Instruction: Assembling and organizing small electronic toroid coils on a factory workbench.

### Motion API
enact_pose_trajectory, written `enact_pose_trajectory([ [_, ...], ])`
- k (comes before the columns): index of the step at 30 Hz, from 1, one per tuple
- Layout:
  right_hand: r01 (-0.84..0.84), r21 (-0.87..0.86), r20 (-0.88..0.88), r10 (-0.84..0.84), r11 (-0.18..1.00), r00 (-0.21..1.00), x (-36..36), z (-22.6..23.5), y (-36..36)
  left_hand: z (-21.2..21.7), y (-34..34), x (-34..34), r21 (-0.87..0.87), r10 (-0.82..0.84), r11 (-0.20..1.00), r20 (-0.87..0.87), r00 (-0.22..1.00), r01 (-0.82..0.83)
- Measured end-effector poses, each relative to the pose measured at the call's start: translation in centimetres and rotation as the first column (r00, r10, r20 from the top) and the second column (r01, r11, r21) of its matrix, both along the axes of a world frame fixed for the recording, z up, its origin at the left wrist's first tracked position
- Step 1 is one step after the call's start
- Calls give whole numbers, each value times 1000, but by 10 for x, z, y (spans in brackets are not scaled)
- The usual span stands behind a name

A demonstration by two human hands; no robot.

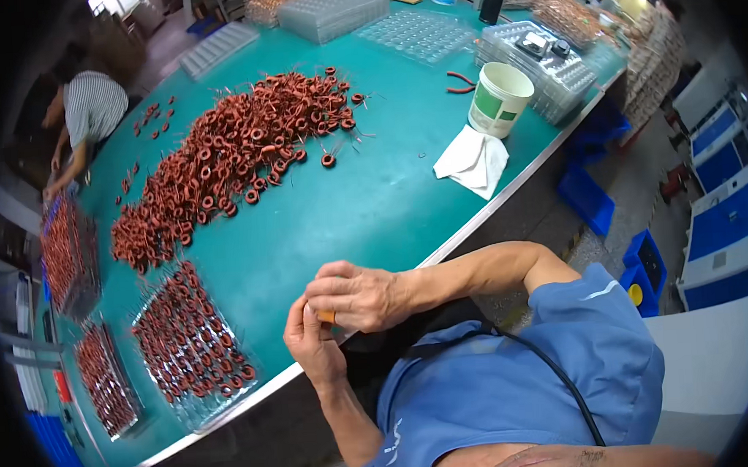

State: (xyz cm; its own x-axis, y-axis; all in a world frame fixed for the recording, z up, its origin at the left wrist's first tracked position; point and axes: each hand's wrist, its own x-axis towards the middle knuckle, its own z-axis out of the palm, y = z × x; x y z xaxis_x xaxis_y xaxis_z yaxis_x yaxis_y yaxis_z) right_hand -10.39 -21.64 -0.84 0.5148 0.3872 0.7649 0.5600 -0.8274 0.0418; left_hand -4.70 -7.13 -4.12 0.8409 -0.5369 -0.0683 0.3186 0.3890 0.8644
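Teal covers the counter (364,209), and a long heap of copper coils (226,157) spreads across it well beyond both hands. Clear trays of coils (189,345) lie just to the left of the left hand (312,342). Farther off to the right stand a paper cup (498,98) and a folded white cloth (473,161), with red pliers (459,81) behind them. Nothing lies between the hands and the heap. The right hand (362,295) rests over the left at the counter's near edge, both pinched on a small orange piece (326,317) between their fingers. The piece is mostly hidden, its shape unclear. Another person (88,113) bends at the far left.
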Motion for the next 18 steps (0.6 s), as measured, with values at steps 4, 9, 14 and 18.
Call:
enact_pose_trajectory([
  [4,13,447,-162,67,895,985,9,-10,-10,-1,-3,-5,-29,60,998,21,998,-59],
  [9,182,785,-457,354,593,816,18,-14,-14,-6,-3,0,-7,142,990,45,989,-141],
  [14,466,880,-378,730,92,569,24,-22,-8,-10,-1,0,23,198,979,129,972,-203],
  [18,485,863,-432,700,138,569,25,-27,3,-7,5,-3,12,223,974,115,968,-226],
])
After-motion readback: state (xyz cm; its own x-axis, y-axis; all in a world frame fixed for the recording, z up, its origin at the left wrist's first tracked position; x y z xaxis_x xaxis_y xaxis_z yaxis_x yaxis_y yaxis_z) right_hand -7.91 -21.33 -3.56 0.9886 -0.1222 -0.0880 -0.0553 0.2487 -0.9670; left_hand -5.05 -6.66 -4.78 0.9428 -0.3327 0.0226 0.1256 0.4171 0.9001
